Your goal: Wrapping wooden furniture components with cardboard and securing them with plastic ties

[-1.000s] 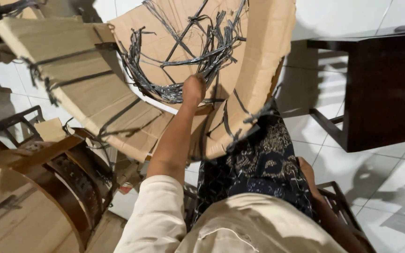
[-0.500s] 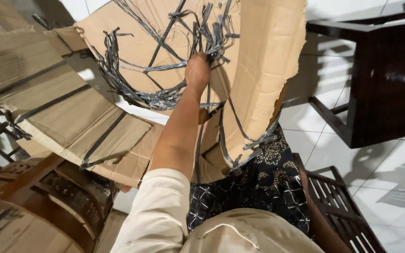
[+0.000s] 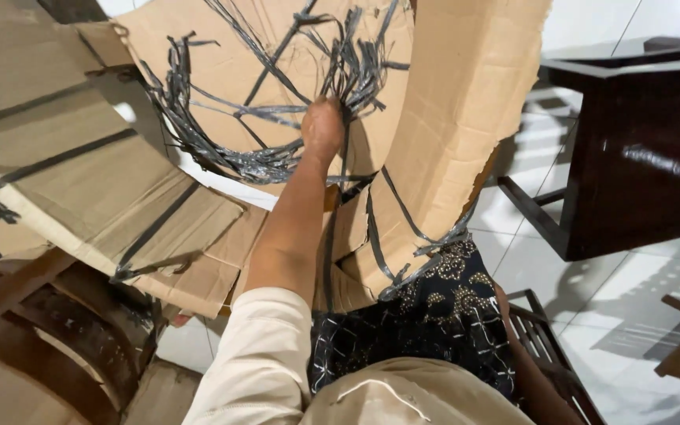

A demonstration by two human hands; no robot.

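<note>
One of the hands point(image 3: 323, 126) grips shredded grey strapping point(image 3: 261, 161) against torn cardboard point(image 3: 466, 102); the other's state is hidden.

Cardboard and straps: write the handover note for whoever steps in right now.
Left hand: raised, fingers closed in the tangle of grey straps on the bent cardboard sheet.
Right hand: out of view; only the forearm shows, low beside the patterned cloth.
Things: more flattened cardboard with straps on it lies to the left; a dark wooden table stands to the right.
Done: many straps are loose and frayed.
Left: the tangle and several bands are on the cardboard, not off it.
</note>
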